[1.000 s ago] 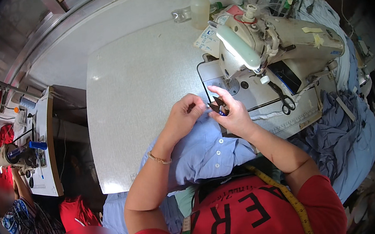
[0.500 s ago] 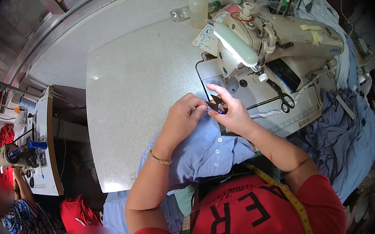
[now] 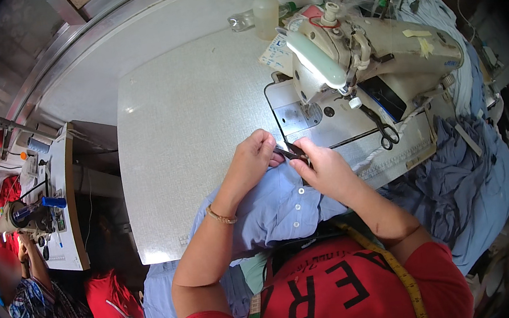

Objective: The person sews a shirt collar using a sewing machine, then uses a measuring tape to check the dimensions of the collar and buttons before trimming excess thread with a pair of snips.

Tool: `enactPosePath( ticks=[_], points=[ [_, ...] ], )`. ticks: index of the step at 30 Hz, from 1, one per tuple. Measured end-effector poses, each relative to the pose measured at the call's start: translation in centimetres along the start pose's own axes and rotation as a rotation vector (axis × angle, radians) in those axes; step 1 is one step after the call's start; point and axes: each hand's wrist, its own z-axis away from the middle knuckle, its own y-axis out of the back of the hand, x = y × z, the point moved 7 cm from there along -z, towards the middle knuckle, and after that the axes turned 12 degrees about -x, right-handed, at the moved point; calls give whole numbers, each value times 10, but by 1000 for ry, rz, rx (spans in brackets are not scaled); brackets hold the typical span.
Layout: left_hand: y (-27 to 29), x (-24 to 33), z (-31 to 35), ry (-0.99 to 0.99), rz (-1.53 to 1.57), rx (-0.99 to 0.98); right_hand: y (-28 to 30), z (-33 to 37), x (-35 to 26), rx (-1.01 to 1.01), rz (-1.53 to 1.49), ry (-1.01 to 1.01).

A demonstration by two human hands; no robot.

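Pinching near the upper end of a light-blue garment [image 3: 265,201], the left hand [image 3: 253,159] is pressing thumb and forefinger together, though whether cloth or thread is sitting between the tips is too small to tell. The right hand [image 3: 326,168] is curling round a pair of black snips [image 3: 294,152], thumb and fingers wrapped on the handles, its blades pointing at the left fingertips; how far the blades are parting cannot be made out. With points lying this near to skin and fabric, careful handling is probably calling for a steady left pinch, a little tension in whatever it is holding, and short, shallow bites angled away from both fingertips and cloth. Running from the left fingertips down between the forearms toward the body, the garment is hanging over the near edge of the worktop [image 3: 168,118]. It is looking thin and soft, bunching into loose folds, with a row of small white buttons [image 3: 298,207] showing below the right hand. Beyond the right hand, a sewing machine [image 3: 379,44] is standing on the worktop, and black scissors [image 3: 383,132] are lying to that hand's right, farther out than the snips.
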Motion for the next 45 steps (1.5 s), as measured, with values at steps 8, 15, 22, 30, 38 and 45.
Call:
enactPosePath(
  ticks=[8, 15, 22, 30, 38, 45],
  points=[
    [-4, 9, 1, -51, -153, 15, -12, -4, -5, -51, 209, -121],
    [-8, 15, 4, -116, -209, 52, -11, -2, -6, 54, 252, -94],
    [-13, 21, 6, -194, -327, 76, -9, 1, -5, 110, 337, -80],
    [-18, 29, 9, -288, -467, 94, -12, 2, -1, 109, 363, -61],
    [-19, 28, 8, -308, -494, 87, -11, -1, 8, 126, 388, -100],
    [-14, 16, 4, -208, -320, 96, -1, -7, 33, 230, -273, -54]
  ],
)
